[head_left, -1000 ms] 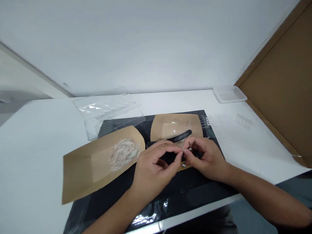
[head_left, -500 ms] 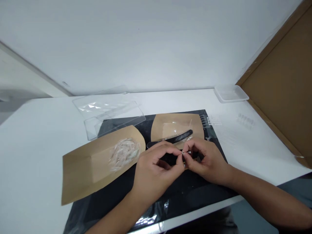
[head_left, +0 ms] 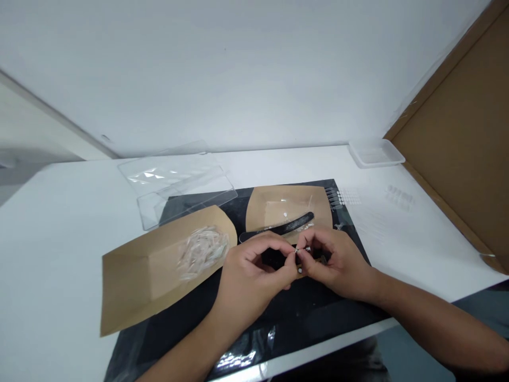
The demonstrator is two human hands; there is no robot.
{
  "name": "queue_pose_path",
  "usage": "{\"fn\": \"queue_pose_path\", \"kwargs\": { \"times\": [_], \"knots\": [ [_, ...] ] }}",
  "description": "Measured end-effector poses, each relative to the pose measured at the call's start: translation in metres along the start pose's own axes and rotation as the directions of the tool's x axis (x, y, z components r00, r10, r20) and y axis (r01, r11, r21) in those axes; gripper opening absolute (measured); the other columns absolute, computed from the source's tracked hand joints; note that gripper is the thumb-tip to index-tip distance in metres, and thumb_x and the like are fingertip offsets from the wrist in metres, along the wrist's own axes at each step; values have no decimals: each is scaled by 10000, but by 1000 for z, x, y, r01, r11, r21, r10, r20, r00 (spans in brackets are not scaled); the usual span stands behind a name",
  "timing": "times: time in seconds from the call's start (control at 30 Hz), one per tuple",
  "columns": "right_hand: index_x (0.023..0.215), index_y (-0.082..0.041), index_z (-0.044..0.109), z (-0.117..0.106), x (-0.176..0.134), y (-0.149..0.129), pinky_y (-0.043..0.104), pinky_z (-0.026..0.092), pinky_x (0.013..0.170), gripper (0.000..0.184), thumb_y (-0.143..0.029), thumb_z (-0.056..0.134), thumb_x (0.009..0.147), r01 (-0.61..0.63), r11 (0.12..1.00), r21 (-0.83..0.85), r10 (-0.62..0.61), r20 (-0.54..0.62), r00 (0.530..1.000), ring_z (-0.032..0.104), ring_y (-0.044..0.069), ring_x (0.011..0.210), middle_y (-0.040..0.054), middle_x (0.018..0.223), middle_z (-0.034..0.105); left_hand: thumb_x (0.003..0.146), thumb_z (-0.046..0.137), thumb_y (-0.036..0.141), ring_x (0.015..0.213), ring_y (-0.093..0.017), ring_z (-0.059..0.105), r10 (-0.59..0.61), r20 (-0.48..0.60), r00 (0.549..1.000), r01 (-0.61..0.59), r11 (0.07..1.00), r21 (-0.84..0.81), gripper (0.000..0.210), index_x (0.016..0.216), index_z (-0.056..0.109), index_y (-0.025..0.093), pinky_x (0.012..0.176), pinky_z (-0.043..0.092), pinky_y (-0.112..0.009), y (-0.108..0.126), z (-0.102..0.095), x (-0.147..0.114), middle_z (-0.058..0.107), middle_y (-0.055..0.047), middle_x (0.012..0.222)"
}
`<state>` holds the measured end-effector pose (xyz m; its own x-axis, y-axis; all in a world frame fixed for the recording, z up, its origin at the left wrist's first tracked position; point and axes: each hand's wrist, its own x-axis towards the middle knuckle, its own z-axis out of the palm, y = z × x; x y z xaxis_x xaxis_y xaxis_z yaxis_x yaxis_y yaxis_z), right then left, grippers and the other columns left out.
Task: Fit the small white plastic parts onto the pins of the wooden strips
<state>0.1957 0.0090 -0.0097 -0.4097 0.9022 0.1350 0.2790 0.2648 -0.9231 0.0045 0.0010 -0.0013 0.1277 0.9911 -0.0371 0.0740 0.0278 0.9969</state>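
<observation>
Over the black mat (head_left: pixel 306 313), my left hand (head_left: pixel 250 281) and my right hand (head_left: pixel 342 262) meet fingertip to fingertip. Each pinches thumb against forefinger on something tiny, mostly hidden by the fingers. A small dark bit shows by my right fingertips. Just below them is a tan piece bearing a small white dot (head_left: pixel 299 270). Right behind the hands, a curved black nail file (head_left: pixel 284 228) lies across the front of a brown paper tray (head_left: pixel 256 201) with small clear and white bits inside. Left of my left hand, a longer paper tray (head_left: pixel 123 292) holds a heap of clear plastic slivers (head_left: pixel 202 252).
Clear plastic lids or boxes (head_left: pixel 183 185) lie at the back left. Rows of small white dots (head_left: pixel 349 197) and clear strips lie on the right. A shallow translucent container (head_left: pixel 376 154) stands at the back right beside a cardboard wall (head_left: pixel 457 138).
Both hands stay together in nearly the same place, with a slight shift of the fingers. The white dot below the fingertips shows more plainly now.
</observation>
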Motion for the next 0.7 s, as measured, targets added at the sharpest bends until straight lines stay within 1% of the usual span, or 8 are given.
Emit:
{"fn": "queue_pose_path", "kwargs": {
  "times": [0.17, 0.37, 0.47, 0.57, 0.7],
  "knots": [
    [912, -199, 643, -2, 0, -1, 214, 476, 612, 65, -243, 652, 958, -35, 997, 64, 33, 27, 999, 610, 106, 662, -22, 756, 677, 704, 822, 269, 541, -162, 677, -71, 23, 997, 72, 996, -60, 114, 733, 785, 165, 388, 630, -282, 1, -1, 2, 728, -36, 768],
    [916, -190, 637, -1, 1, 1, 206, 491, 612, 105, -267, 664, 983, -84, 980, 178, 74, 64, 995, 632, 103, 644, -25, 730, 684, 724, 825, 257, 575, -164, 698, -92, 62, 994, 97, 991, -92, 117, 748, 789, 148, 394, 624, -243, 3, -2, 1, 733, -40, 764],
    [934, -190, 633, -2, 0, 1, 201, 495, 601, 122, -288, 665, 999, -117, 960, 254, 95, 97, 991, 650, 104, 636, -28, 722, 686, 739, 821, 259, 524, -142, 682, -94, 84, 992, 102, 989, -105, 121, 752, 783, 145, 377, 604, -221, 5, -3, 1, 738, -36, 755],
    [942, -188, 632, -2, 0, 1, 195, 488, 592, 129, -294, 669, 1006, -131, 947, 293, 101, 117, 988, 653, 100, 629, -30, 715, 682, 758, 821, 274, 494, -125, 669, -115, 120, 986, 130, 984, -121, 143, 762, 775, 139, 365, 580, -193, 5, -4, 2, 745, -41, 758],
    [935, -182, 626, -3, 0, 1, 197, 487, 606, 154, -308, 678, 1007, -140, 927, 348, 95, 143, 985, 648, 97, 636, -29, 713, 675, 766, 845, 313, 556, -160, 703, -160, 173, 972, 186, 971, -151, 197, 788, 762, 136, 362, 575, -198, -1, -6, 3, 741, -50, 768]
  ]
}}
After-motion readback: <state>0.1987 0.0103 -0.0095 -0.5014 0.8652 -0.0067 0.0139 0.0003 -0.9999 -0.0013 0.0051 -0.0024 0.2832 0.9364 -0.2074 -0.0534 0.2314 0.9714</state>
